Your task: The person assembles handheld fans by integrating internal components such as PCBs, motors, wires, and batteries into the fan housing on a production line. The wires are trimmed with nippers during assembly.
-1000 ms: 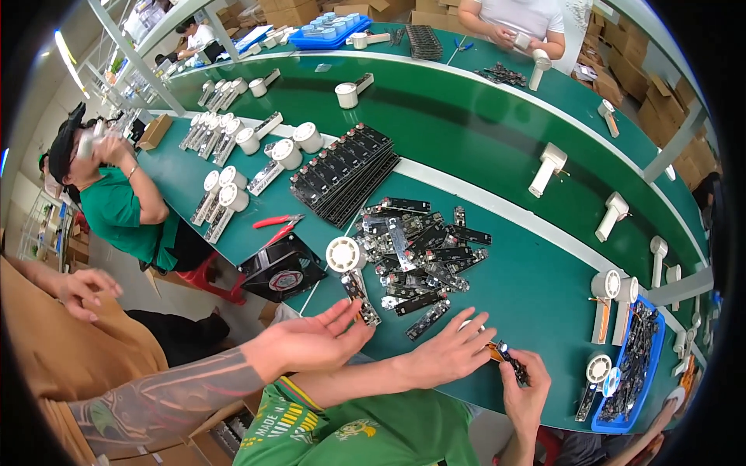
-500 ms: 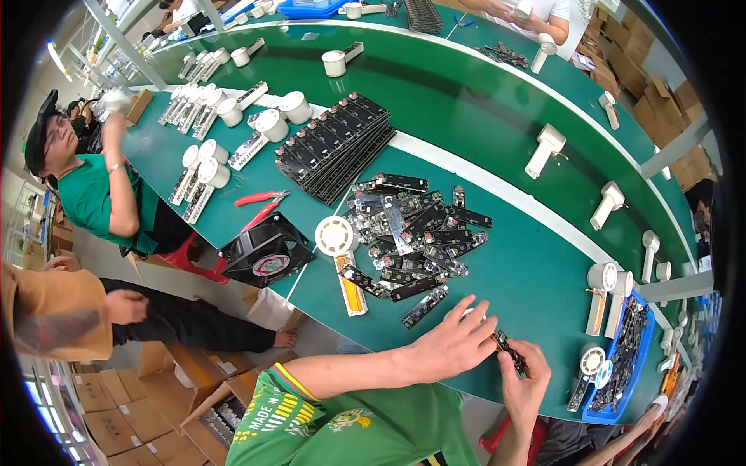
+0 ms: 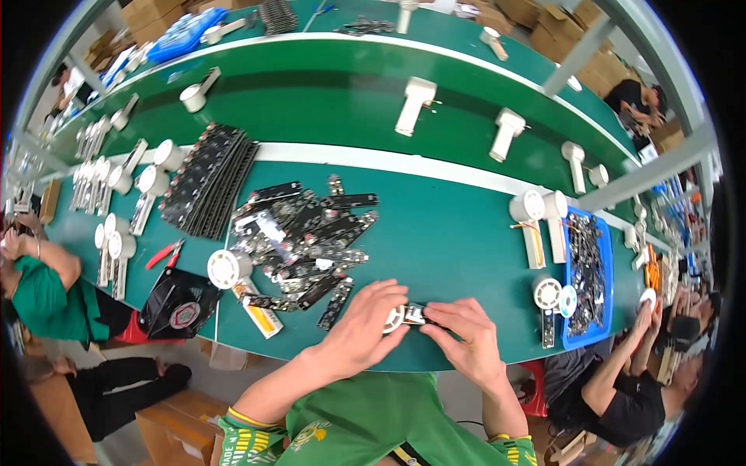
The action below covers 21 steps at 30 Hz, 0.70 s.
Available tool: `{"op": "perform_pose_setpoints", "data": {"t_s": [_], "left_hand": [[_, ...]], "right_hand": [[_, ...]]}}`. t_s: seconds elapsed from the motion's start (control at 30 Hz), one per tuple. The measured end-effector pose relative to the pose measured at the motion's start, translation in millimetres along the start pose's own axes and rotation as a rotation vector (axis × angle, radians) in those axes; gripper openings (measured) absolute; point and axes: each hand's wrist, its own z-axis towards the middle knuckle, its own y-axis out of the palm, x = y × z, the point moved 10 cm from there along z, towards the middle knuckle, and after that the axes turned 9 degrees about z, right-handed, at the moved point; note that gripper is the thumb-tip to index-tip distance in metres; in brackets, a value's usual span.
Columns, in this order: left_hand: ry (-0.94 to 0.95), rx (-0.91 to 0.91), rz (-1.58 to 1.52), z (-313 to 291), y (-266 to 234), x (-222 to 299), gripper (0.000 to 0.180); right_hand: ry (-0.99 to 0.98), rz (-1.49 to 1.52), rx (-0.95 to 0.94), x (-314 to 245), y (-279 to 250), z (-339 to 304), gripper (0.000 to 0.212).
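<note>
At the table's near edge my left hand [image 3: 364,325] is closed round the white round head of a small handheld fan [image 3: 394,319], covering much of it. The fingers of my right hand [image 3: 468,335] pinch a small dark circuit board [image 3: 416,314] lying in line with the fan's handle, against the fan head. How far the board sits inside the handle is hidden by my fingers. Left of my hands lies a loose heap of similar circuit boards [image 3: 299,233]. Beside it rests another white fan [image 3: 225,269] with an open handle showing a yellow-orange battery.
A stack of black board panels [image 3: 208,182], red-handled cutters [image 3: 165,254] and a black square cooling fan [image 3: 179,303] are to the left. On the right are fan bodies [image 3: 528,206] and a blue tray [image 3: 608,311] of small parts. White fans [image 3: 416,105] lie on the green belt beyond.
The view has swung right, so the table appears shifted left. My right hand has brought the tilted board down level against the fan in my left hand; both hands are now closer together.
</note>
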Motion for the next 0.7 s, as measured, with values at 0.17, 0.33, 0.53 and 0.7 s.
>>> {"op": "perform_pose_setpoints", "data": {"t_s": [0.17, 0.33, 0.53, 0.7], "left_hand": [[0.023, -0.039, 0.031, 5.4, 3.1, 5.2, 0.055], [0.024, -0.069, 0.039, 8.0, 2.9, 7.5, 0.055], [0.027, -0.087, 0.101, 9.2, 4.0, 9.7, 0.055], [0.038, -0.081, 0.108, 9.9, 3.3, 12.4, 0.051]], "right_hand": [[-0.069, -0.033, -0.032, -2.9, -1.2, -3.6, 0.034], [-0.112, -0.048, -0.067, -2.8, -1.9, -2.2, 0.033], [-0.182, -0.112, -0.105, -13.3, 2.6, 4.0, 0.030], [-0.149, -0.101, -0.142, -9.7, 3.4, 5.3, 0.029]]}}
